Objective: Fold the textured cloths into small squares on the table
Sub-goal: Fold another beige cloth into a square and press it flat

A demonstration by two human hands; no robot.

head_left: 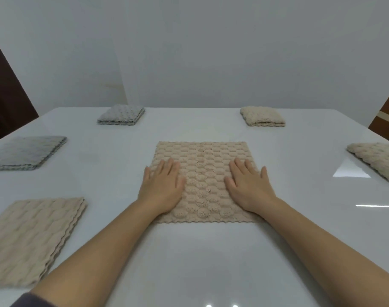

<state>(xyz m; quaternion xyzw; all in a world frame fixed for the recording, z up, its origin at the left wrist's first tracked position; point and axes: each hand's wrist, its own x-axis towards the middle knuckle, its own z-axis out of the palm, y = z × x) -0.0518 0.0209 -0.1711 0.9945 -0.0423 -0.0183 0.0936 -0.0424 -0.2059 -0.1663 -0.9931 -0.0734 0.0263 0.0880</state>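
Your left hand (161,185) and right hand (247,187) lie flat, fingers wide, on the cloth (202,160). Two squares (121,115) are done; three piles (32,238) are left.

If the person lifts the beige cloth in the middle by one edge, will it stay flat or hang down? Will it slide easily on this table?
The beige cloth would probably hang limp: it is thin, with a soft bumpy pile, and the far cloth lies folded small. Pushed, it may slide easily, since the white table looks glossy.
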